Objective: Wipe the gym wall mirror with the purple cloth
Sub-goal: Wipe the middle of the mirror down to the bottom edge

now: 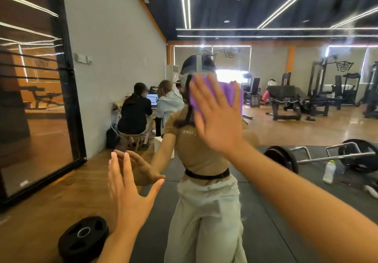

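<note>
Soft, light purple cloth point(212, 93) is pressed flat against the mirror point(286, 119) under the right hand's point(216, 119) straight fingers, best driven by the palm, while the left hand point(126, 185) braces open, holding nothing.

– What is the right hand point(216, 119) doing?

– It presses a folded purple cloth point(225, 93) flat against the large gym wall mirror point(286, 119), fingers straight and spread.

– And the left hand point(126, 193)?

– Lower down, palm open on the glass, fingertips meeting their reflection.

– Anything else?

– A round black weight plate point(83, 240) on the wooden floor at lower left, and a reflected chrome trap bar point(327, 154) beside a pale plastic bottle point(329, 171).
</note>
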